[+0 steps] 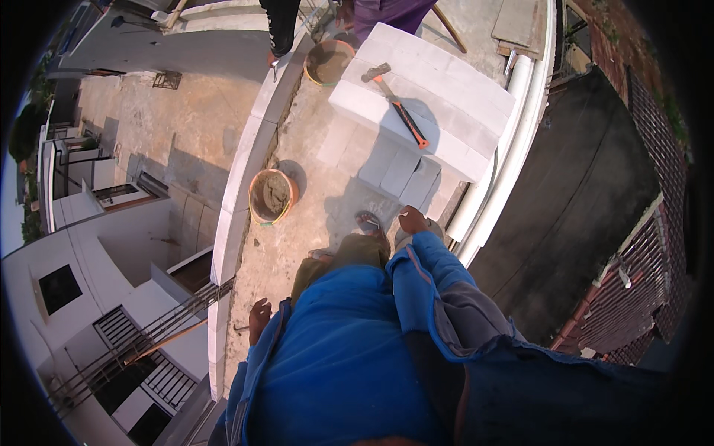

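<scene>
My left hand hangs beside my blue jacket near the low block wall, its fingers loosely bent and apart. A short thin dark thing shows just beside it; whether they touch I cannot tell. My right hand is closed in front of me, with a small pale bit at its fingers that is too small to name. Ahead of that hand lies a stack of white blocks. A hammer with an orange and black handle rests on top of the stack.
An orange bucket of mortar stands by the low block wall; a second mortar bucket stands farther off. Another person's hand is at the wall's far end. White pipes run along the right edge, beyond which are lower roofs.
</scene>
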Tool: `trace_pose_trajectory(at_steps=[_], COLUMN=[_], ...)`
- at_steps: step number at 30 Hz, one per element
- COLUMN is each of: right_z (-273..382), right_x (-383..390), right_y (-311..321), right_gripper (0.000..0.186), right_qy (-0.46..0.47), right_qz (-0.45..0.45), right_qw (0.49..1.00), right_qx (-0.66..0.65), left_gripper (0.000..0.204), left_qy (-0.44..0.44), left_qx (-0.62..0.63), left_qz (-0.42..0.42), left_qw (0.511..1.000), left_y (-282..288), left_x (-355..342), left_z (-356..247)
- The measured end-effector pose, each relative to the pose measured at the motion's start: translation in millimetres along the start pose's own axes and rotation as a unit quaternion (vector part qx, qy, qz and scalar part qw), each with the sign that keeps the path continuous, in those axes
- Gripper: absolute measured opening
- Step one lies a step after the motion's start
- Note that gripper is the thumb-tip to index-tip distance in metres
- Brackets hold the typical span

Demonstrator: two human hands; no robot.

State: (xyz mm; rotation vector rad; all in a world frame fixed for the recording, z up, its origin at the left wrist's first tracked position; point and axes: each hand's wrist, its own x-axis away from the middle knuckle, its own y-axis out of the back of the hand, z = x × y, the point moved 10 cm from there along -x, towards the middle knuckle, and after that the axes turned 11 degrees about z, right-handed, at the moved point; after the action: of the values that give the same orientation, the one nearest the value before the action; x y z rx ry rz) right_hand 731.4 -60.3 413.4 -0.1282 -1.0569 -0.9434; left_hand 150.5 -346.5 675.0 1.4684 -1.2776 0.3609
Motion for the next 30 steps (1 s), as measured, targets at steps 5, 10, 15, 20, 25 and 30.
trace_pose_trajectory(at_steps=[5, 10, 15, 20, 25, 30], right_z=[-3, 17, 4, 23, 27, 64], right_x=[-6, -1, -1, -4, 5, 7], right_y=[17, 18, 30, 23, 19, -6], right_gripper=[0.036, 0.036, 0.038, 0.034, 0.033, 0.030], right_qy=[-0.012, -0.017, -0.026, -0.017, -0.017, 0.009], right_qz=[-0.010, -0.002, -0.010, -0.025, -0.054, -0.073], right_qw=[1.000, 1.000, 0.999, 0.999, 0.998, 0.991], right_qx=[0.004, 0.000, 0.029, 0.029, 0.043, 0.110], left_gripper=[0.053, 0.052, 0.051, 0.054, 0.048, 0.043], left_qy=[-0.007, -0.006, -0.015, -0.077, -0.045, -0.042], left_qx=[0.000, 0.041, 0.149, 0.232, 0.326, 0.384], left_qz=[0.012, 0.011, 0.049, 0.073, 0.111, 0.136], left_qw=[1.000, 0.999, 0.987, 0.967, 0.938, 0.912], left_y=[-13, -16, -48, -45, -54, -53], left_x=[-19, -31, -42, -52, -74, -106], left_z=[-4, 10, 15, 45, 59, 91])
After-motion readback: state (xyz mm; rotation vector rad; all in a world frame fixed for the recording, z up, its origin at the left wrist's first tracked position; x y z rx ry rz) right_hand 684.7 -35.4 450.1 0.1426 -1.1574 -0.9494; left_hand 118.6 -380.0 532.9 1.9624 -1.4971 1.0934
